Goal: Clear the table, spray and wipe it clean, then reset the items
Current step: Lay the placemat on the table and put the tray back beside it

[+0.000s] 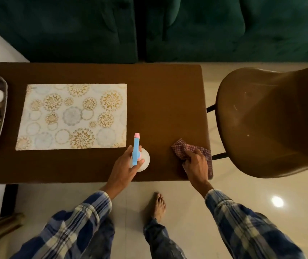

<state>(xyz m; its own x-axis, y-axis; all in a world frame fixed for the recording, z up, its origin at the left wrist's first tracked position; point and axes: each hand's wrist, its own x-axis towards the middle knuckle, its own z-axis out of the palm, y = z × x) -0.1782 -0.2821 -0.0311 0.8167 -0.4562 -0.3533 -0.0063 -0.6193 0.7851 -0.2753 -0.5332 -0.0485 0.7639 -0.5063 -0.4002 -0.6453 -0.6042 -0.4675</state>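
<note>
Plaid sleeves nearest cam, 1 bare foot on floor. L hand wraps fingers round spray bottle, upright near front edge of table, nozzle pointing away from person. R hand has fingers curled, gripping checked cloth bunched on near R corner. Placemat + tray not yet cleared. Prob step: spray/wipe bare R end. Aim right of mat, keep mist off it; flatten cloth, even strokes toward edge.
</note>
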